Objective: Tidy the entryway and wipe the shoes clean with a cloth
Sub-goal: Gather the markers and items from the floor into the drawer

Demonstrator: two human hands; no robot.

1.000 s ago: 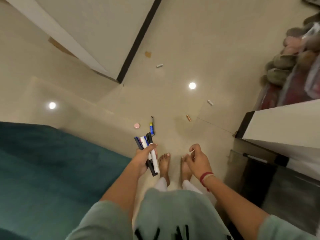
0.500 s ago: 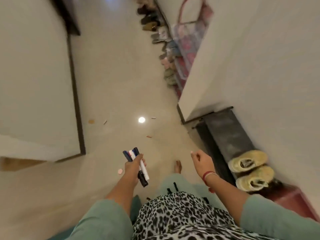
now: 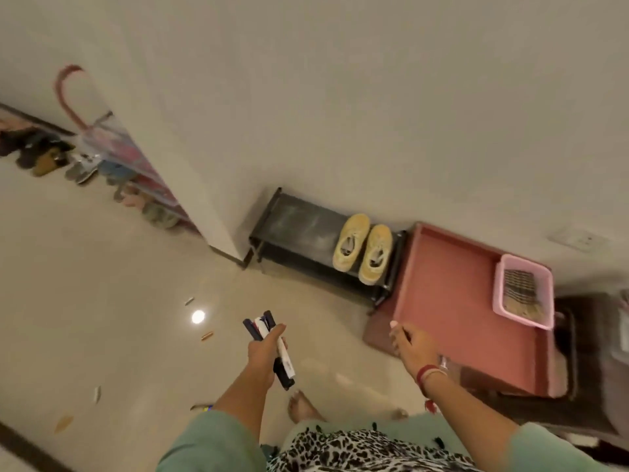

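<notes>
Now, facing a row of shoes [image 3: 44, 155] along the wall [image 3: 20, 63] at ten o'clock. Clamping the left grip [image 3: 263, 350] round a bundle of markers [image 3: 285, 361] at six o'clock. Spotting paired yellow shoes [image 3: 362, 248] on the black shoe rack [image 3: 299, 223], one o'clock of that grip. Holding the right grip [image 3: 410, 349] loosely curled at the near corner of the red tray [image 3: 452, 301], four o'clock — with a pink basket [image 3: 497, 287] at its three-o'clock end.

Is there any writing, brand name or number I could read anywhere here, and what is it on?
None can be read.
The bundle of dark and white marker pens in the left hand carries red and dark print, too blurred to read.
The pale yellow sneakers on the black metal shoe rack show no legible label.
</notes>
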